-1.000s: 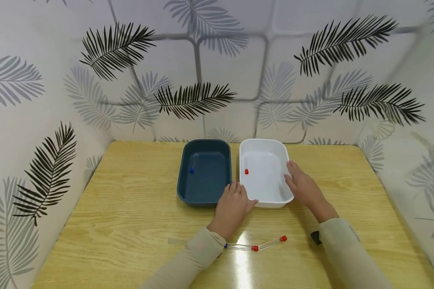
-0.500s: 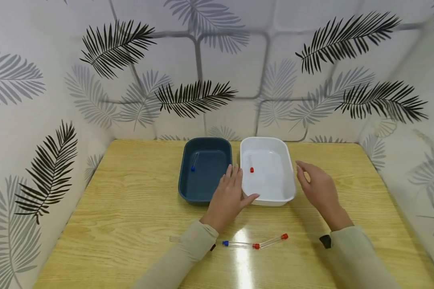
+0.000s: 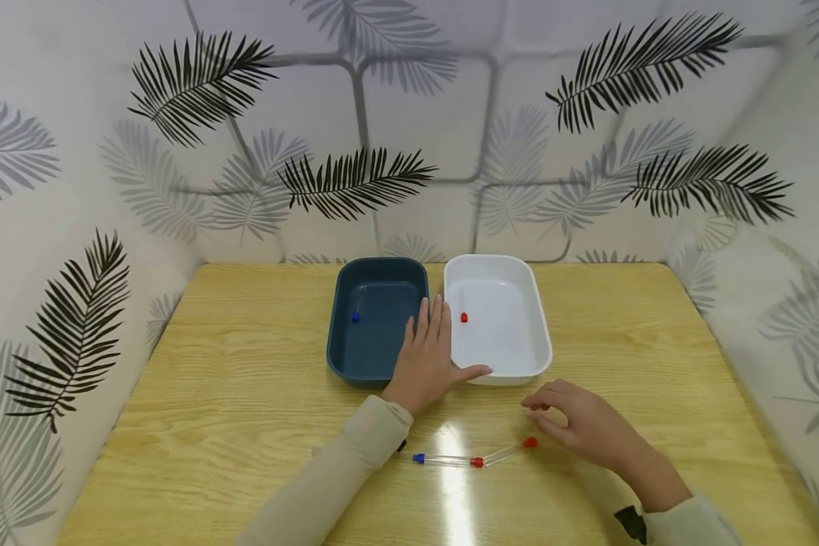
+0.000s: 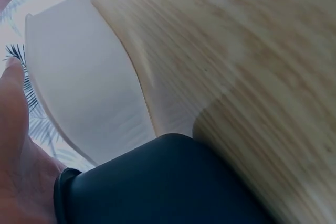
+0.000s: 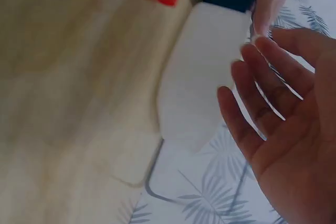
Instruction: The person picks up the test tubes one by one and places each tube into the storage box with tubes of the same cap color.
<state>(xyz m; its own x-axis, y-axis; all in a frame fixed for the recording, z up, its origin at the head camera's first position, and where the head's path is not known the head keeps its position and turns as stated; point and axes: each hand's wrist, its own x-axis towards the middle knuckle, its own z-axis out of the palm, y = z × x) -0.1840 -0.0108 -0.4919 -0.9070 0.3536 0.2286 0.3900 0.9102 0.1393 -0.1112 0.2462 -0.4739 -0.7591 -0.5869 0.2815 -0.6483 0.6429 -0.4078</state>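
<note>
My left hand [image 3: 425,368] lies with straight fingers over the adjoining sides of a navy tray [image 3: 382,353] and a white tray [image 3: 505,334]. Its thumb stretches along the white tray's front rim. A clear tube with a blue cap [image 3: 356,317] lies in the navy tray; a red-capped tube [image 3: 464,317] is in the white one. My right hand [image 3: 590,425], fingers loosely bent and holding nothing, hovers beside a red-capped tube [image 3: 501,454] on the table. To its left lie another red cap [image 3: 476,462] and a blue cap [image 3: 418,458], joined by clear tubing.
The wooden table [image 3: 246,364] meets a leaf-patterned wall covering [image 3: 409,212] at the back and sides. A clear tube end [image 3: 316,451] shows left of my left sleeve, which hides part of the table. Light glares near the tubes.
My right hand has left the white tray's right side and come down toward the tubes on the table. My left hand's fingers have straightened and spread, reaching farther along the trays.
</note>
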